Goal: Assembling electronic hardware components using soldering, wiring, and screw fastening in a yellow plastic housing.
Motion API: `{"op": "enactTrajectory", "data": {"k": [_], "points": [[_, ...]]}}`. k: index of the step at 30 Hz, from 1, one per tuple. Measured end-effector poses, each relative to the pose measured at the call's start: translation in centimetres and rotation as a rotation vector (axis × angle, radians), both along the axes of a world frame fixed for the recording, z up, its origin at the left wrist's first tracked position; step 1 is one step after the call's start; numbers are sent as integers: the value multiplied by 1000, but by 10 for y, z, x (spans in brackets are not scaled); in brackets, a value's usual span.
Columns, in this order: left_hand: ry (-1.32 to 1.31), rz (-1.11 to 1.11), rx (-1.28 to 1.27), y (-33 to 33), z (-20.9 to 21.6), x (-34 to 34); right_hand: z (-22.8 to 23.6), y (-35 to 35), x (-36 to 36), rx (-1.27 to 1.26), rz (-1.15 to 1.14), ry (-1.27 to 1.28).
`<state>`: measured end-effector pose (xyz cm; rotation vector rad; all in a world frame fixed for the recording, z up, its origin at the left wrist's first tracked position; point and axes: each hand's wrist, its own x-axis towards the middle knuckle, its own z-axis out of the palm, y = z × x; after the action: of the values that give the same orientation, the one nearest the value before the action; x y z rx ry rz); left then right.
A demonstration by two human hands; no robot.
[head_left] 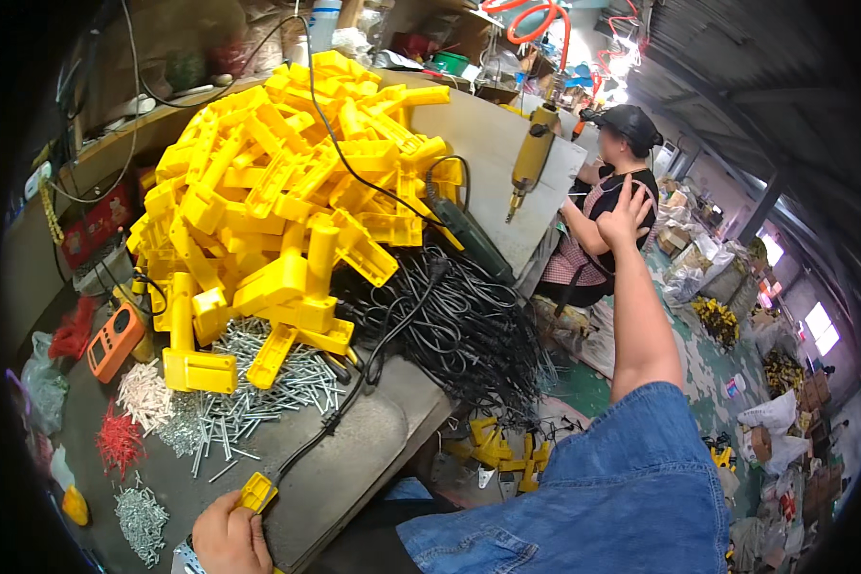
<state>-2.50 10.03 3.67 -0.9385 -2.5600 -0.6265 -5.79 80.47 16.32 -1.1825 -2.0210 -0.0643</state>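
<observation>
Low in the head view, my left hand [228, 538] grips a yellow plastic housing [257, 492] at the table's near edge. A black cable [301, 450] runs from the far end of this housing toward the dark bundle of cables [450, 316]. My right hand [624, 218] is raised at the right on an outstretched arm, fingers spread, holding nothing. In the picture it overlaps a co-worker, and whether they touch I cannot tell. Left of it hangs a yellow power screwdriver [534, 158], bit pointing down. A big heap of yellow plastic housings [287, 182] covers the table's far part.
Long screws [258, 378], small screws [142, 521], red pieces [118, 442] and pale pieces [146, 397] lie in piles on the grey table [354, 478]. An orange meter [114, 342] stands at left. A co-worker [584, 230] sits beyond; sacks [775, 411] line the floor.
</observation>
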Motion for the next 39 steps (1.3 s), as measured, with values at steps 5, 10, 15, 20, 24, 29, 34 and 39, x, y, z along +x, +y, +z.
{"op": "enactTrajectory", "data": {"k": [5, 10, 15, 20, 24, 29, 34, 39], "points": [[27, 19, -9, 0, 1, 2, 13, 19, 0, 116, -178, -325], [54, 32, -6, 1, -2, 3, 11, 14, -21, 74, -235, -319], [58, 40, -14, 2, -3, 1, -2, 1, -30, 8, -119, -250], [48, 25, -43, 2, -3, 0, -4, -1, -24, 41, -138, -282], [57, 15, -37, 1, -3, -1, -4, -2, -23, 70, -115, -275], [58, 16, -24, 0, -3, 1, -2, -4, -21, 76, -113, -269], [67, 19, -15, -1, -3, 1, -1, -9, -22, 90, -113, -262], [67, 12, -13, -2, -5, 0, -3, -13, -25, 131, -132, -263]]}}
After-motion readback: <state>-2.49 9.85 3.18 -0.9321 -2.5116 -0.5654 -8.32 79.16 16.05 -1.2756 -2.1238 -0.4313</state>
